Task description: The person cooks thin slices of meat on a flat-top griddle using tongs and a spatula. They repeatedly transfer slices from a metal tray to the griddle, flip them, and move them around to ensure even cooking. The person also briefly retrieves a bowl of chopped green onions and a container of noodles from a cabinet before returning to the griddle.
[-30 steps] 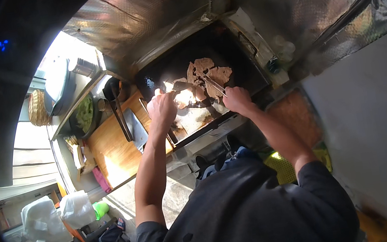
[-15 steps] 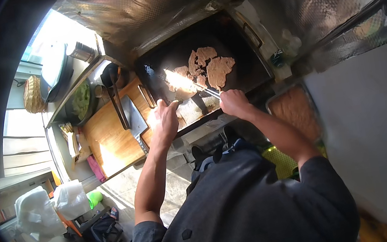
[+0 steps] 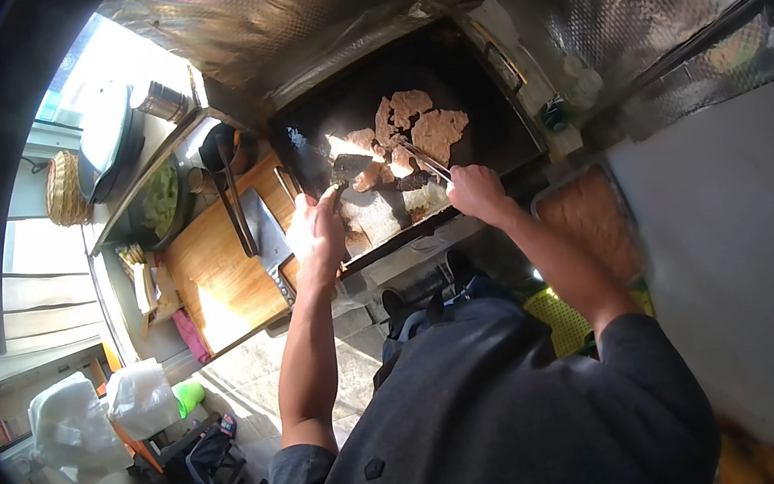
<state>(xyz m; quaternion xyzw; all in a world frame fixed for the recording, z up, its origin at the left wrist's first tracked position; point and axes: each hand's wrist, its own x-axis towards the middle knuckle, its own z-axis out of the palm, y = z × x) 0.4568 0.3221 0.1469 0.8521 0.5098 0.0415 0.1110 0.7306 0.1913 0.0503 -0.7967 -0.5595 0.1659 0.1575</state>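
On your left lies a wooden cutting board (image 3: 205,261), with a broad-bladed cleaver (image 3: 266,229) along its right side and a long dark utensil (image 3: 239,215) just left of the blade. Beyond it you have a dark round pan (image 3: 184,215) of green food (image 3: 160,199); farther left, a woven basket (image 3: 63,190). A pink cloth (image 3: 190,336) lies near the board's closest left corner. Silvery sheeting (image 3: 301,17) lines your wall ahead.

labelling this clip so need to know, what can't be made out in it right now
All in the head view:
Spatula: handle mostly hidden by the left hand.
Tongs: rear end hidden by the right hand.
Yellow basket: partly covered by the right forearm and shirt.
Green food: too small to identify.
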